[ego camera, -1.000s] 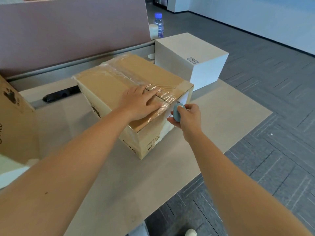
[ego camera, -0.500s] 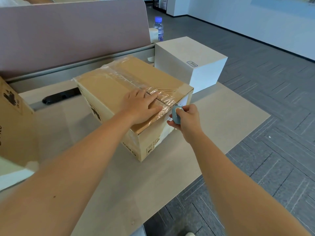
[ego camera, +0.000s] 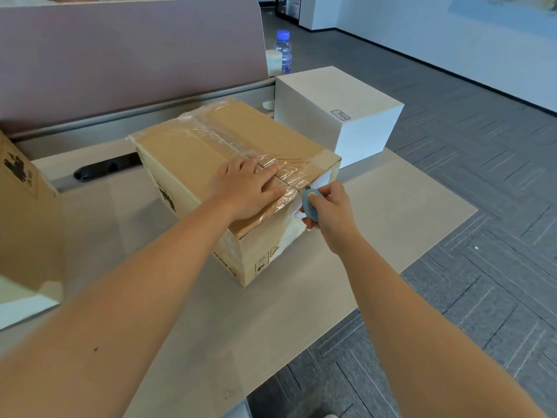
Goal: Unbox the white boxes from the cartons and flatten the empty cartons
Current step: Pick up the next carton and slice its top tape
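A brown carton (ego camera: pixel 193 158), taped shut with clear tape along its top seam, stands in the middle of the table (ego camera: pixel 391 200). My left hand (ego camera: pixel 247 184) presses flat on the carton's top near its front edge, fingers straight. My right hand (ego camera: pixel 330 206) grips a small blue cutter (ego camera: pixel 310 203) whose tip touches the tape at the top of the carton's near end face. A white box (ego camera: pixel 337 110) stands on the table just behind the carton to the right.
Another brown carton (ego camera: pixel 24 212) stands at the left edge of view. A pink divider panel (ego camera: pixel 129 52) runs along the table's back. A water bottle (ego camera: pixel 283 51) and a white cup (ego camera: pixel 273 63) stand behind the white box. Grey carpet lies to the right.
My right hand has shifted slightly with the cutter against the carton's end tape. My left hand stays pressed on the carton top.
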